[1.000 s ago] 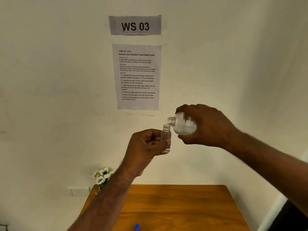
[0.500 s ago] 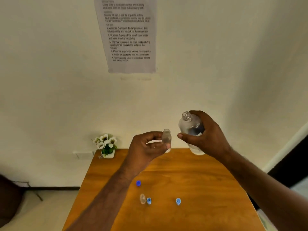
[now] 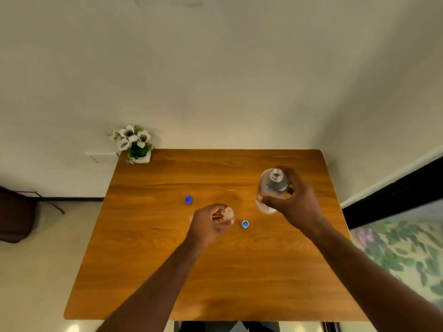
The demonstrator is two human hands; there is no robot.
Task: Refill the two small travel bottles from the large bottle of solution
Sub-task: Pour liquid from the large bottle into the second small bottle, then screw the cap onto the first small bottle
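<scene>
Both hands hold bottles: left hand [image 3: 208, 224] travel bottle [image 3: 229, 214], right hand [image 3: 293, 204] large bottle [image 3: 272, 188]

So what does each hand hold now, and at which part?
Left hand pinches the small clear travel bottle at its body; right hand grips the large clear uncapped bottle around its middle.

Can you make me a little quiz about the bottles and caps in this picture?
1. Which hand holds the large bottle?
2. True or false: the large bottle has its cap on.
3. How many blue caps can you see on the table?

Key:
1. The right hand; the left hand holds a small travel bottle.
2. False, its neck is open.
3. Two: a dark blue cap and a light blue cap.
</scene>
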